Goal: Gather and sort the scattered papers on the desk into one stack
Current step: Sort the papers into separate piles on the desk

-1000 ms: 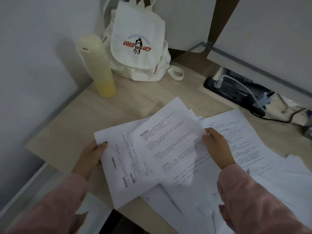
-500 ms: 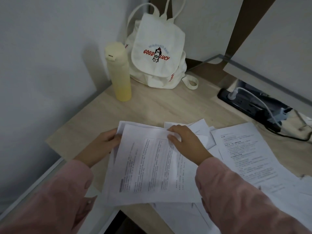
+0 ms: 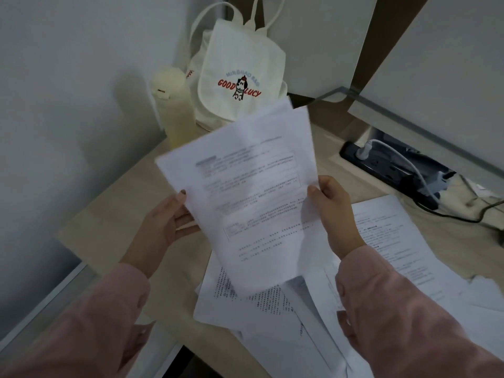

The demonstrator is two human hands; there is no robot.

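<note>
Above the middle of the worktop [image 3: 109,227], the left hand [image 3: 163,222] pinches the left edge of a sheaf [image 3: 251,192] of printed paper, thumb on the front face. The right hand [image 3: 335,214] grips the right edge the same way, thumb in front and fingers hidden behind. The sheaf is lifted clear and tilted, with its far corner up towards the bag [image 3: 240,72]. The sheets are not square to one another, for two separate edges show at that far corner.

This looks like the squaring step. It would go best with a loosened grip, so the sheets can slip. The near edge could then be tapped on a bare patch of worktop, then a side edge, before the sheaf is laid flat as the base of the stack.

Count: two hands, both on one sheaf of at least two sheets; the blur hides any more. Loose papers [image 3: 245,304] lie overlapping beneath and to the right, at least four, though the exact number cannot be told. Far left stands one pale bottle [image 3: 174,105] beside the one bag. Far right lies one power strip [image 3: 381,170].
</note>
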